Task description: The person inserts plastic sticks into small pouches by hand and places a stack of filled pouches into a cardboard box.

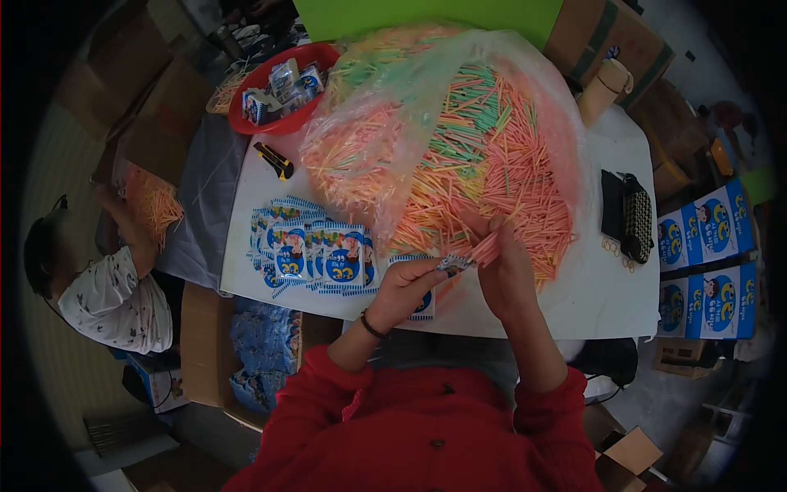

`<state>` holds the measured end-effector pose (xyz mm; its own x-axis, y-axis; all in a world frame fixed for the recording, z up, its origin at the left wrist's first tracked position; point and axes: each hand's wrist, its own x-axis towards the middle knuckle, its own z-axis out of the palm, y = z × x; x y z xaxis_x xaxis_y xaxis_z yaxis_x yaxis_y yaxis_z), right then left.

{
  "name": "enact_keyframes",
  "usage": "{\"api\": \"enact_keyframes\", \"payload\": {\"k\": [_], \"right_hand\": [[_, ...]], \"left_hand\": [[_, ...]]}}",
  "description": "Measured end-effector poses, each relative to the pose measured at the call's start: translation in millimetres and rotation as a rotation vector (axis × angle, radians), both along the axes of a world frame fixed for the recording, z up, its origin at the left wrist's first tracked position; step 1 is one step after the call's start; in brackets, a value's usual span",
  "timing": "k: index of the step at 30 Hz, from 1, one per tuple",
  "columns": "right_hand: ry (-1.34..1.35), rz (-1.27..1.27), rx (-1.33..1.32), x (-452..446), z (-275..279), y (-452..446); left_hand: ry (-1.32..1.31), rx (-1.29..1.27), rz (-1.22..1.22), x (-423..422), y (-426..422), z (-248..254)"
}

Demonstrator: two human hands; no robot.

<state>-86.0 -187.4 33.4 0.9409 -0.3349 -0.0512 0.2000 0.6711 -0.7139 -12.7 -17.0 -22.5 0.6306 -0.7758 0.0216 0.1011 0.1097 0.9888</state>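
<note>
A utility knife [274, 161] lay left of the bag [381, 123], a black pouch [637, 221] to its right and a tan cylinder [605, 88] at its far right. Loose film draped over part of the bag's pink, orange and green sticks [533, 180]. The red bowl [279, 129], far left of the bag, held packets [283, 78]; more blue-and-white packs [340, 254] were piled near left, on the bench [615, 295]. Just before the bag, the left hand [402, 291] pinched a small packet [452, 265], while the right hand [506, 275] gripped a bunch of pink sticks [487, 248] beside it.
</note>
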Motion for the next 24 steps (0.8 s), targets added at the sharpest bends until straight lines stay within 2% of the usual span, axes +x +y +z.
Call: {"api": "enact_keyframes", "payload": {"k": [2, 4, 8, 10, 12, 14, 15, 16, 17, 19, 20, 22, 24], "right_hand": [[-0.001, 0.008, -0.011, -1.4, 1.1, 3.1], [-0.036, -0.043, -0.212, -2.3, 1.2, 6.0], [-0.069, 0.013, -0.219, -1.5, -1.8, 5.2], [-0.077, -0.199, -0.403, 3.9, -14.5, -5.5], [-0.034, -0.167, -0.509, 0.0, -26.0, -9.5], [0.010, -0.134, -0.618, -5.8, -45.5, -12.2], [0.086, -0.102, -0.771, -9.8, -60.2, -11.9], [0.163, -0.065, -0.921, -12.5, -66.6, -10.5], [0.164, -0.061, -0.918, -15.1, -72.5, -10.3], [0.159, -0.115, -1.073, -17.1, -77.2, -8.2], [0.161, -0.115, -1.069, -18.2, -79.8, -9.1], [0.096, -0.122, -1.275, -18.8, -79.6, -14.8], [0.122, -0.103, -1.238, -23.5, -71.6, -17.3]], "left_hand": [[-0.032, -0.034, 0.011, -2.4, -4.1, 6.7], [-0.065, -0.067, 0.022, -3.5, -5.6, 8.3], [0.020, -0.063, 0.080, -1.0, -6.0, -0.1], [0.057, -0.055, 0.129, -0.5, -7.8, 4.0], [0.458, -0.160, 0.282, -2.7, -9.4, 9.7], [0.504, -0.167, 0.290, -1.8, -6.9, -0.8], [0.553, -0.170, 0.303, -2.0, -5.7, -5.2], [0.556, -0.169, 0.306, -2.8, -6.0, -6.2], [0.557, -0.144, 0.327, -3.4, -6.4, -6.8], [0.560, -0.115, 0.357, -5.4, -4.6, -2.6], [0.553, -0.129, 0.311, -6.9, -3.4, 1.3], [0.543, -0.148, 0.254, -6.1, -3.6, 1.6], [0.419, -0.189, 0.228, -5.2, 1.7, -5.9]]}}
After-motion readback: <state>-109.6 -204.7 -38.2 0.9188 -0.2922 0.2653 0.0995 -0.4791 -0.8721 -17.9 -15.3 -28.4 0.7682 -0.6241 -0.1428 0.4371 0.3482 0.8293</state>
